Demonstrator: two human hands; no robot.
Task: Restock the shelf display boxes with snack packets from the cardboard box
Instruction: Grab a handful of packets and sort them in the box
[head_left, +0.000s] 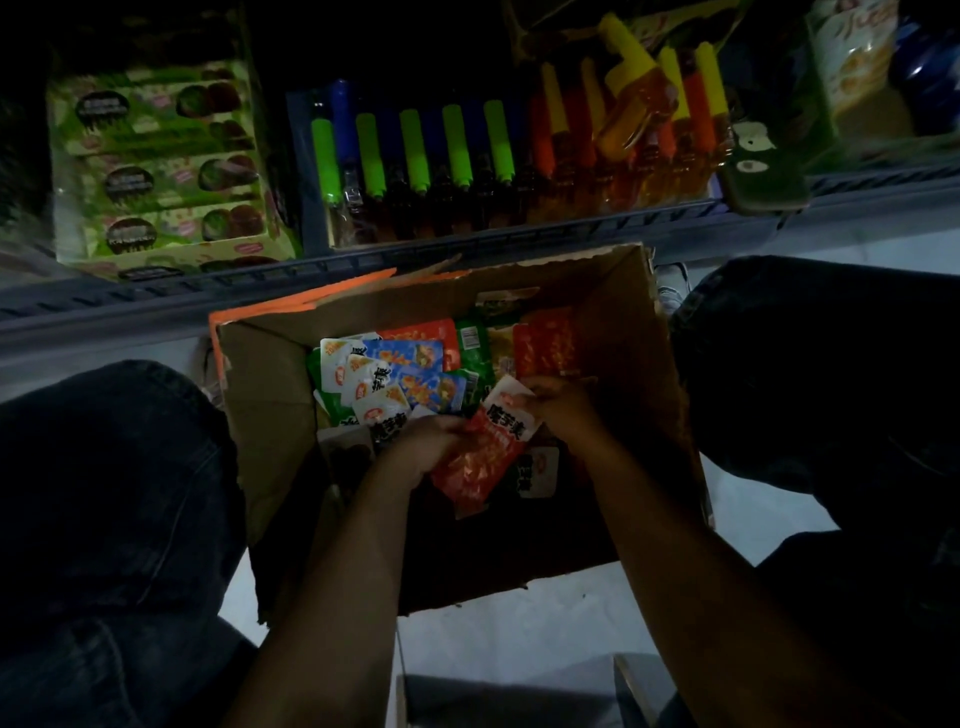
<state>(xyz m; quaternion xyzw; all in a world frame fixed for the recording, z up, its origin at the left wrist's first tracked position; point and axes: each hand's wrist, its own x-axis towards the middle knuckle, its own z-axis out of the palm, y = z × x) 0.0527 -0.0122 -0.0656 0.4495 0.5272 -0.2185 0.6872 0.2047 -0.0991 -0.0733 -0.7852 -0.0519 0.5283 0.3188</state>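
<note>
Head view: both hands work inside the cardboard box (270, 415). Left hand (423, 447) and right hand (563, 408) together grip 1 red snack packet (485, 452) above the loose packets (410, 374) at the box's far side. Judged step: picking stock. Next: lift clear, carry to the green display boxes (156, 166) on the shelf (363, 260). Packet bears Chinese characters, not legible.

Red snack packet (485, 449), tilted, above cardboard box (649, 364)
</note>
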